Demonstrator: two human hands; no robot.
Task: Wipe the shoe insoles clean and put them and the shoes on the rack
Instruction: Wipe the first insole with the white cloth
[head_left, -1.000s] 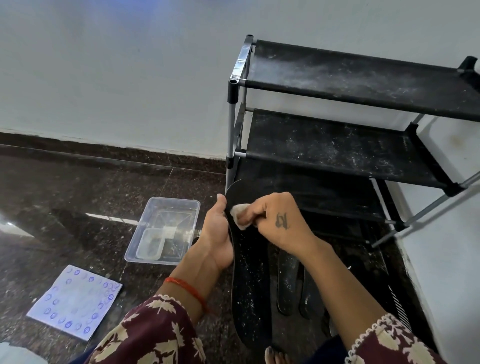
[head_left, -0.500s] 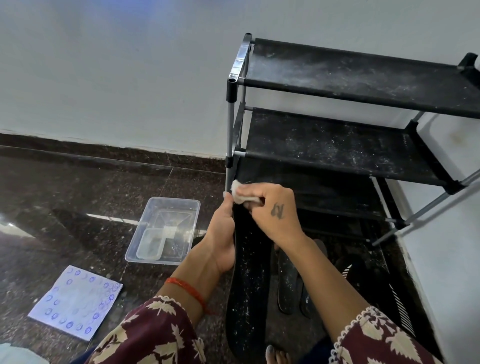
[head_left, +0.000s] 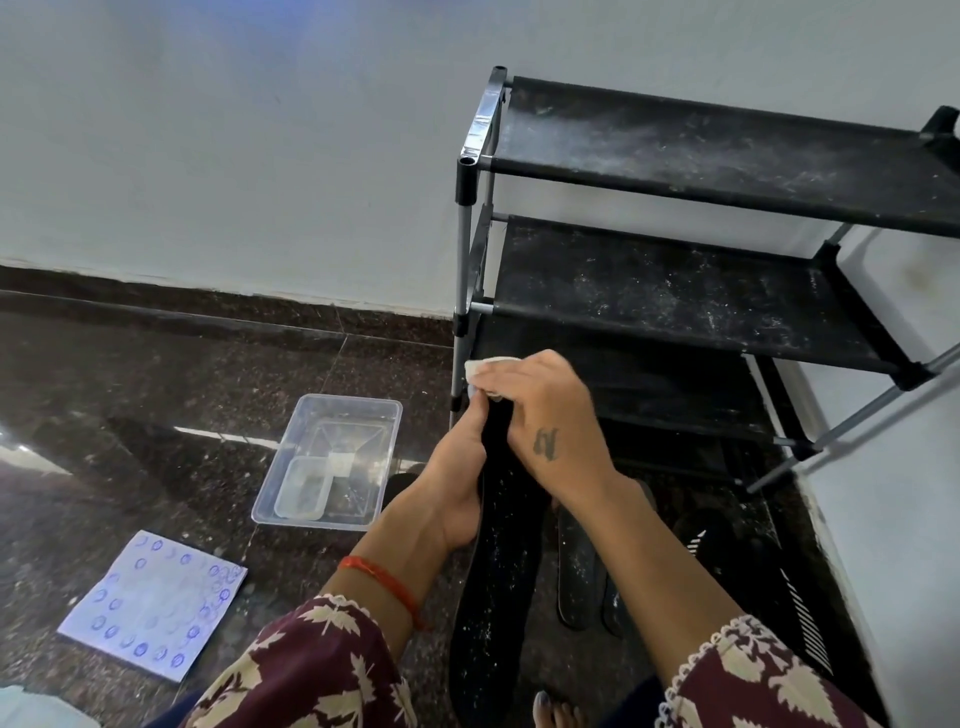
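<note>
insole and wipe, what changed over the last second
The right hand slid the white wipe up the insole to its top end. The left hand still grips the insole's edge. The rack and clear tub stayed put.

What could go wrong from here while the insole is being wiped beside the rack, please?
The rack shelves are covered in white dust, so a cleaned insole set there may pick it up again. The right hand pinches only a small wipe; it may smear specks rather than lift them. The left hand grips one edge, so the insole could flex or slip.
</note>
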